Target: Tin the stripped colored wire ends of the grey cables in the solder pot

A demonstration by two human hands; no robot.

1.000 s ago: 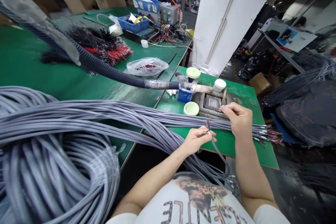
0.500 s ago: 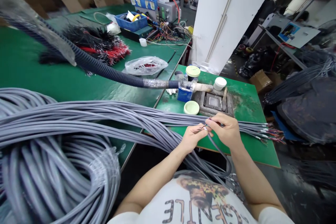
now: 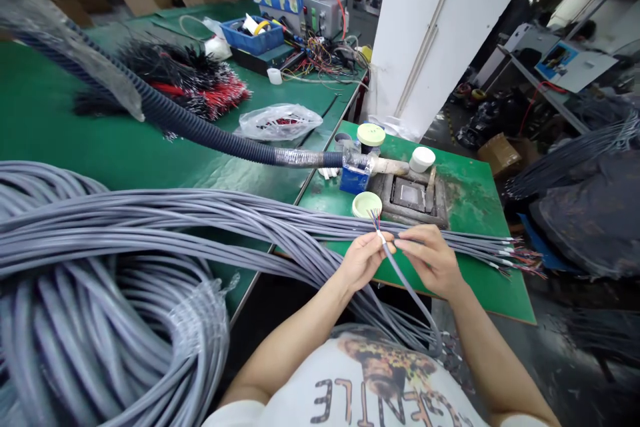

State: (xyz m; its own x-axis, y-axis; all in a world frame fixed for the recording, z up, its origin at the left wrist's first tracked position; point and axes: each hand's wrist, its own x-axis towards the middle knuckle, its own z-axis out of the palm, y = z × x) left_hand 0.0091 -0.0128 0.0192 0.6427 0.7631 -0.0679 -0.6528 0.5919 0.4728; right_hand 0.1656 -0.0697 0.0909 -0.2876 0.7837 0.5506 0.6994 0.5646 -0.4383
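Pinched in my left hand (image 3: 364, 260) is a grey cable (image 3: 407, 283), gripped close to the white band near its stripped end. Thin coloured wires (image 3: 375, 219) fan upward from that end, in front of a pale green lid or shallow dish (image 3: 367, 204). My right hand (image 3: 431, 260) is just right of the cable, its fingers stretched toward the white band and slightly apart. Nothing shows between those fingers; whether a fingertip touches the cable I cannot tell. The cable runs down and right from my left hand, toward more grey cables near my lap.
A long bundle of grey cables (image 3: 200, 207) crosses the bench beyond my hands, its stripped ends at right. Coiled cable (image 3: 100, 333) lies at left. A square metal-framed pot (image 3: 410, 196) stands behind, below a corrugated hose (image 3: 225, 141). Nearby are a white-lidded jar (image 3: 422, 159) and a blue box (image 3: 354, 179).
The coloured wires have swung from pointing left between both hands to pointing up. My right hand has come off the wire end and moved slightly right, while my left hand keeps the cable.
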